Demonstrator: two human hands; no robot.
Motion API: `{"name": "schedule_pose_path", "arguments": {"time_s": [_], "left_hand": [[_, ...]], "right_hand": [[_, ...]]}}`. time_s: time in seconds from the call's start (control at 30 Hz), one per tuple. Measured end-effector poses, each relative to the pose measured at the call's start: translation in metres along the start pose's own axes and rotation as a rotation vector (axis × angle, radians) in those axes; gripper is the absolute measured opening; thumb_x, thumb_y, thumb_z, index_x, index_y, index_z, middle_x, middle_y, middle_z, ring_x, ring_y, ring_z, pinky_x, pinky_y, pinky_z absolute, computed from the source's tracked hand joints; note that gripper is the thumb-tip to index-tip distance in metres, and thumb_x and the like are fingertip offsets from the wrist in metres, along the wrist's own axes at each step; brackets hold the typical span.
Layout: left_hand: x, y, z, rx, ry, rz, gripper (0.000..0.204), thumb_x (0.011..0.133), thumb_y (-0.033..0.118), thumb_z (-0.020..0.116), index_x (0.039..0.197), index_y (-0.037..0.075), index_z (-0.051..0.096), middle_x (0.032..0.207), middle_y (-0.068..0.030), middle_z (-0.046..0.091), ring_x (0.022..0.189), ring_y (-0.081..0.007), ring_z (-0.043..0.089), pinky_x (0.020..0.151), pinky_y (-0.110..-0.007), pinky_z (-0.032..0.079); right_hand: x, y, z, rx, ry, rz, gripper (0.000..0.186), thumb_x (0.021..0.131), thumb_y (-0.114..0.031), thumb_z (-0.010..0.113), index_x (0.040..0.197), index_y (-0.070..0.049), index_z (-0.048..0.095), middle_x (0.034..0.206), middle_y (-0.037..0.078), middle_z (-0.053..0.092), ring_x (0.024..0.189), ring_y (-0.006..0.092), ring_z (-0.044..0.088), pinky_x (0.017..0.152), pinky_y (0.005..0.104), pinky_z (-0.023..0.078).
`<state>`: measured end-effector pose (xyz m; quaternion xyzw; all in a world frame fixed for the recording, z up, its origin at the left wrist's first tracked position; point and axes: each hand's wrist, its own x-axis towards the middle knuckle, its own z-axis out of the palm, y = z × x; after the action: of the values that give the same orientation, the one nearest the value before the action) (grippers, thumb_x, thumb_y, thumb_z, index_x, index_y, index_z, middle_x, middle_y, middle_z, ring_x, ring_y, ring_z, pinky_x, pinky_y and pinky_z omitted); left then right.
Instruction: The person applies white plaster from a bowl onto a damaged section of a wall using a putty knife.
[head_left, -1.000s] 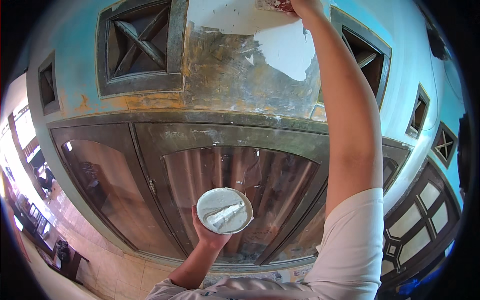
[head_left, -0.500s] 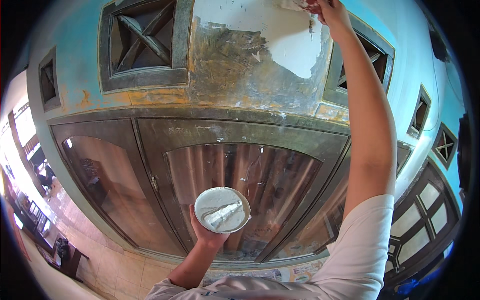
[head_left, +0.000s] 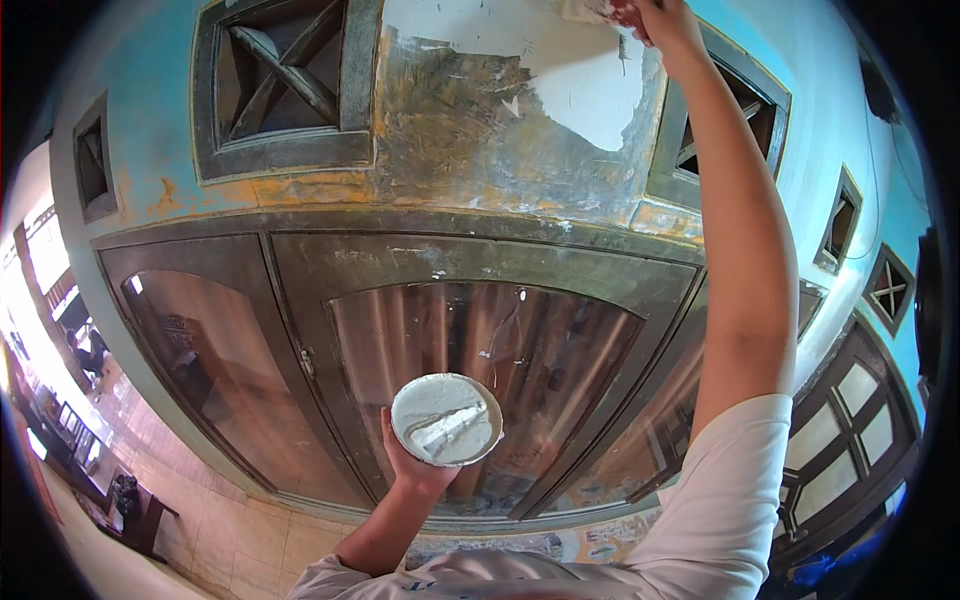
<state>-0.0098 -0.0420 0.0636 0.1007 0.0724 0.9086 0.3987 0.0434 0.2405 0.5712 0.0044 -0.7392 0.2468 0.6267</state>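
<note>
In my left hand (head_left: 415, 470) rests a round tub of white putty (head_left: 447, 419), held from below and beside, its open top facing up. The putty has a ridged, scooped groove across it. My right arm is stretched high to the upper edge of the view. There my right hand (head_left: 668, 35) is closed round the red handle of a putty knife (head_left: 624, 14), whose whitish blade is partly cut off by the frame. The blade is at the white coated patch (head_left: 590, 90) on the wall, above bare, brownish stained plaster (head_left: 450, 130).
Two wooden vent frames with crossed bars (head_left: 285, 80) (head_left: 745, 115) flank the patch. Below stands a dark wooden door frame with glass panes (head_left: 480, 350) and curtains behind. A tiled floor (head_left: 215, 530) and a dark bench (head_left: 150, 525) lie at lower left.
My right hand and the putty knife have shifted very slightly to the right along the top of the view. The left hand and tub stay almost in place.
</note>
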Motion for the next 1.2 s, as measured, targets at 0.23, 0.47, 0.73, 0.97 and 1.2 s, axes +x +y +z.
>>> {"name": "schedule_pose_path", "arguments": {"time_s": [0.23,0.47,0.73,0.97,1.2], "left_hand": [[0.006,-0.011,0.011,0.022,-0.009,-0.03,0.071,0.09,0.068,0.047,0.138,0.017,0.057,0.144,-0.0094,0.054,0.132,-0.0409,0.048,0.113,-0.063,0.033],[-0.002,0.001,0.001,-0.001,-0.001,-0.078,0.072,0.091,0.071,0.039,0.138,0.019,0.058,0.142,-0.0068,0.056,0.132,-0.0381,0.05,0.113,-0.059,0.035],[0.0,-0.001,-0.007,0.024,0.035,-0.032,0.073,0.091,0.072,0.04,0.137,0.018,0.058,0.143,-0.0074,0.055,0.132,-0.0387,0.049,0.113,-0.059,0.034],[-0.001,-0.006,-0.009,-0.021,0.054,-0.02,0.067,0.09,0.067,0.046,0.135,0.018,0.059,0.142,-0.0097,0.055,0.133,-0.0419,0.046,0.112,-0.068,0.03],[0.006,-0.021,-0.011,0.043,0.048,-0.006,0.073,0.09,0.073,0.041,0.138,0.02,0.057,0.143,-0.0082,0.054,0.132,-0.0391,0.048,0.112,-0.062,0.034]], "right_hand": [[0.045,0.047,0.04,-0.503,0.346,-0.155,0.039,0.102,-0.033,0.059,0.13,-0.004,0.059,0.096,0.01,0.072,0.076,0.0183,0.07,0.06,0.0325,0.053],[0.023,0.025,-0.042,-0.202,0.233,-0.198,0.029,0.103,-0.028,0.055,0.118,-0.004,0.063,0.088,0.01,0.071,0.074,0.0211,0.068,0.063,0.0361,0.054],[0.023,-0.017,-0.022,-0.973,0.342,-0.51,0.025,0.1,-0.018,0.049,0.118,-0.012,0.066,0.115,0.013,0.069,0.103,0.0331,0.064,0.086,0.046,0.053],[0.003,0.01,0.005,-1.075,0.145,-0.571,0.038,0.094,-0.015,0.053,0.131,-0.015,0.06,0.132,0.007,0.063,0.113,0.0334,0.06,0.092,0.045,0.054],[-0.026,0.022,-0.003,-1.18,0.06,-0.595,0.041,0.091,-0.011,0.055,0.131,-0.012,0.058,0.131,0.012,0.062,0.118,0.035,0.058,0.091,0.046,0.054]]}}
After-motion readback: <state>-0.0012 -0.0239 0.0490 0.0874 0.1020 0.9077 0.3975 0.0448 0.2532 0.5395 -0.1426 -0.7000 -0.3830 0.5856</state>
